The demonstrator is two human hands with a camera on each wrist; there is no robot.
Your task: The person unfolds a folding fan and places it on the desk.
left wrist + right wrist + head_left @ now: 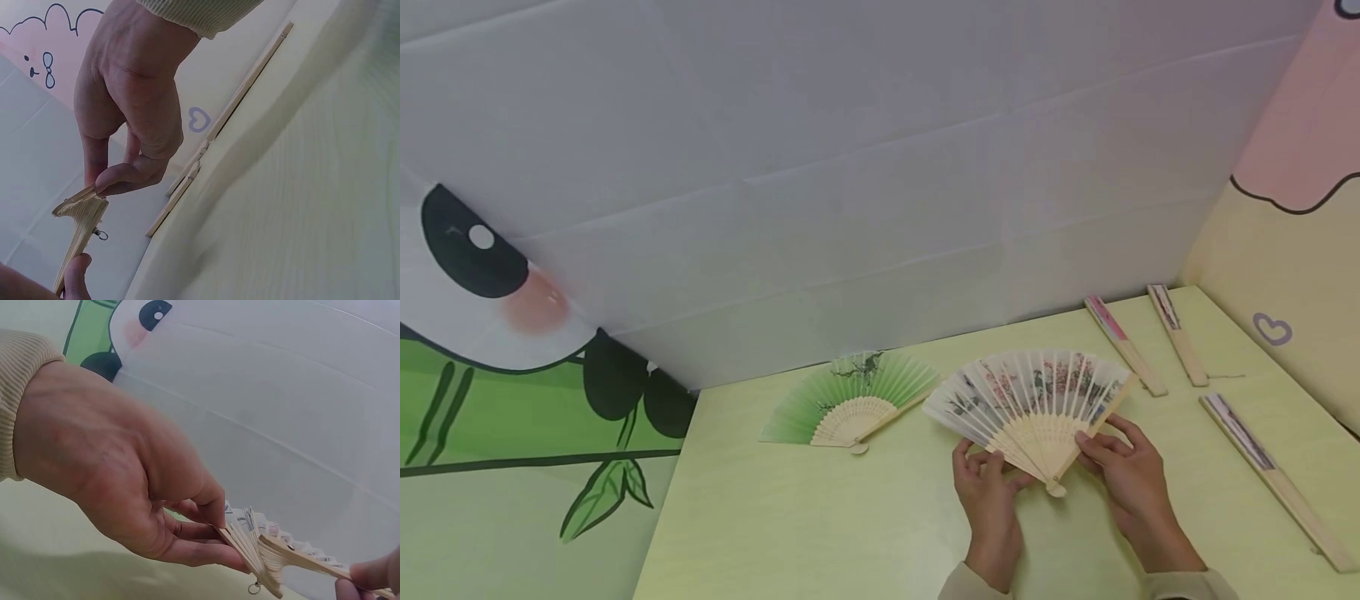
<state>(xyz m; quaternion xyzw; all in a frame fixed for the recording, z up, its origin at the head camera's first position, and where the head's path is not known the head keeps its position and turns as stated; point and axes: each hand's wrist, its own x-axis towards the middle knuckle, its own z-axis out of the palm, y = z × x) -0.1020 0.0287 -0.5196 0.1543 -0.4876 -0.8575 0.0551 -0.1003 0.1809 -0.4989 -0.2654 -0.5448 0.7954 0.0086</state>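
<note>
A white folding fan (pixel 1033 400) is spread open between my two hands, its printed flowers facing up and its pivot pointing toward me. My left hand (pixel 988 496) pinches the left outer stick of the fan, thumb on top. With thumb and fingers, my right hand (pixel 1127 483) grips the right edge of its bamboo ribs (pixel 1048 442). The left wrist view shows a small metal ring (pixel 100 234) by the pivot. To the left, an open green folding fan (pixel 857 396) lies on the table.
Three closed fans lie at the right: a pink one (pixel 1123 343), a second (pixel 1177 333) near the back corner, and a larger one (pixel 1273 479) closer to me. The pale table (pixel 805 525) meets a white back wall (pixel 850 208) and a decorated right wall (pixel 1292 275).
</note>
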